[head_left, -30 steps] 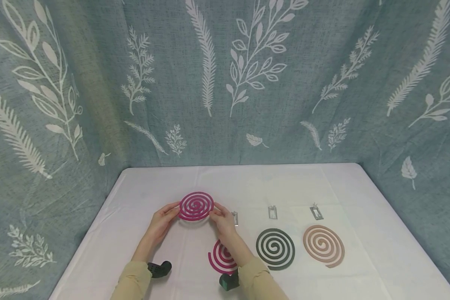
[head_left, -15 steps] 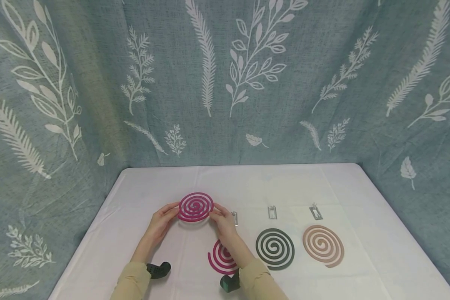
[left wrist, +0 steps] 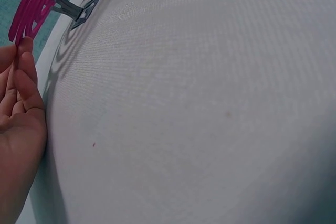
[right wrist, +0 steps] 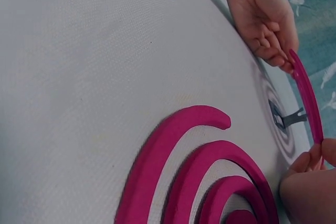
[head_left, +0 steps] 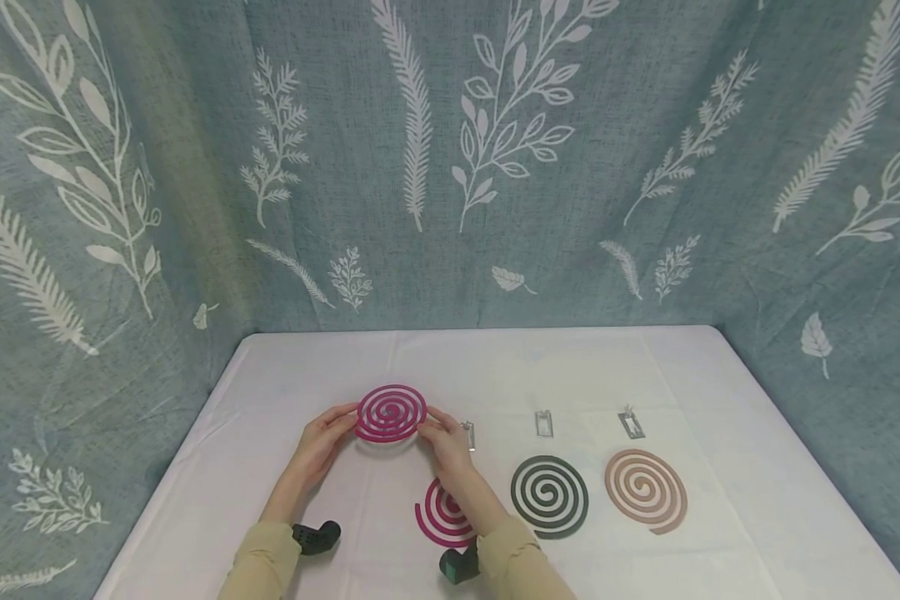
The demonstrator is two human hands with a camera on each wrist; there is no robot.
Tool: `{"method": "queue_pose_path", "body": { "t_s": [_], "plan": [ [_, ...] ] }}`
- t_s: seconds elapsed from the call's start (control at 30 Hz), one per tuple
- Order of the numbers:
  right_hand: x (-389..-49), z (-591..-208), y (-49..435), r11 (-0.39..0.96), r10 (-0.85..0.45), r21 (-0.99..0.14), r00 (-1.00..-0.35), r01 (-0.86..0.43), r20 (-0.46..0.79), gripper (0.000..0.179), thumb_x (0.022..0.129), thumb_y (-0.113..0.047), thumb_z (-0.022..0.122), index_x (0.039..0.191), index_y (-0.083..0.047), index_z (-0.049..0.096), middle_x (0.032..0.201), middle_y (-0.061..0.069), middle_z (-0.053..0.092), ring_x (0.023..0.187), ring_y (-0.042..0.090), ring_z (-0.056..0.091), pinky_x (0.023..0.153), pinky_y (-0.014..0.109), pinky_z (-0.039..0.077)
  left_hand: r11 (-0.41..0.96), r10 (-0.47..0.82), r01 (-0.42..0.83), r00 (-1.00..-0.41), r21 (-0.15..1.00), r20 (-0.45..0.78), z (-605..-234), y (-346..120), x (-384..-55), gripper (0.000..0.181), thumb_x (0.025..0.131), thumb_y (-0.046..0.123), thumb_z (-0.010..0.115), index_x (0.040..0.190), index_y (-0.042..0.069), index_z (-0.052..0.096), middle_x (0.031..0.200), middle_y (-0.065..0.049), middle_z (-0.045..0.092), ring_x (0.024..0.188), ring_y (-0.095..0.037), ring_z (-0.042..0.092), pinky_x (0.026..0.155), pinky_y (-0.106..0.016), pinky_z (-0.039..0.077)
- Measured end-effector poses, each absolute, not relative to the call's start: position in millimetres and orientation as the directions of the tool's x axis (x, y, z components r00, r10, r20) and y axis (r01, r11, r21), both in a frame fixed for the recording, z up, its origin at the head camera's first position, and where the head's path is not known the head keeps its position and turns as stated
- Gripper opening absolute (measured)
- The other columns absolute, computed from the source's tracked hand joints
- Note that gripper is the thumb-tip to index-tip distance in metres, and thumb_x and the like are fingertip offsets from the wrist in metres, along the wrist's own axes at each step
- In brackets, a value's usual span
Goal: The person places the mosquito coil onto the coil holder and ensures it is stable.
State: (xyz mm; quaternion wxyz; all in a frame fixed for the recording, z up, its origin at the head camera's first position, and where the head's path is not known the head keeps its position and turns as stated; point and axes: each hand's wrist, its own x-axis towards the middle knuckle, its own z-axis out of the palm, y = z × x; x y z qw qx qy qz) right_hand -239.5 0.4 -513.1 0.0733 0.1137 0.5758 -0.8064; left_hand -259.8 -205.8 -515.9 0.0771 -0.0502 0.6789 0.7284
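A pink mosquito coil (head_left: pixel 392 411) is held level just above the table at left of centre. My left hand (head_left: pixel 318 448) pinches its left edge between thumb and fingers, while my right hand (head_left: pixel 448 450) pinches the right edge. Below the coil, a small metal coil stand (left wrist: pixel 67 8) stands on the cloth with its prong rising to the underside. Whether prong and coil touch is unclear. A second pink coil (right wrist: pixel 178 198) lies flat under my right forearm, partly hidden in the head view.
A dark green coil (head_left: pixel 547 493) and a brown coil (head_left: pixel 642 485) lie flat to the right. Behind them are two metal stands, one upright-prong stand (head_left: pixel 627 414) at far right; another stand (head_left: pixel 472 437) is partly behind my right hand. A patterned curtain (head_left: pixel 435 275) backs the white table (head_left: pixel 307 354).
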Motion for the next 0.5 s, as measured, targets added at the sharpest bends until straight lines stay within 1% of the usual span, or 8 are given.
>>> {"method": "queue_pose_path", "body": {
  "t_s": [0.37, 0.5],
  "plan": [
    [-238.3, -510.3, -0.5, -0.297, 0.035, -0.921, -0.961, 0.252, -0.274, 0.046, 0.088, -0.001, 0.057, 0.132, 0.006, 0.047, 0.106, 0.015, 0.065, 0.09, 0.009, 0.061, 0.096, 0.032, 0.049, -0.064, 0.047, -0.191, -0.981, 0.979, -0.188, -515.6, -205.9, -260.5, 0.042, 0.095, 0.005, 0.051, 0.132, -0.014, 0.042, 0.087, 0.02, 0.065, 0.088, 0.007, 0.059, 0.084, -0.01, 0.047],
    [-237.7, -509.9, -1.1, -0.286, 0.038, -0.922, -0.959, 0.261, -0.282, 0.046, 0.088, -0.001, 0.057, 0.132, 0.006, 0.047, 0.111, 0.019, 0.064, 0.095, 0.014, 0.063, 0.098, 0.035, 0.048, -0.059, 0.053, -0.182, -0.982, 0.982, -0.179, -515.9, -206.5, -260.4, 0.043, 0.095, 0.006, 0.052, 0.131, -0.014, 0.042, 0.088, 0.02, 0.065, 0.089, 0.007, 0.059, 0.085, -0.011, 0.047]
  ]
}}
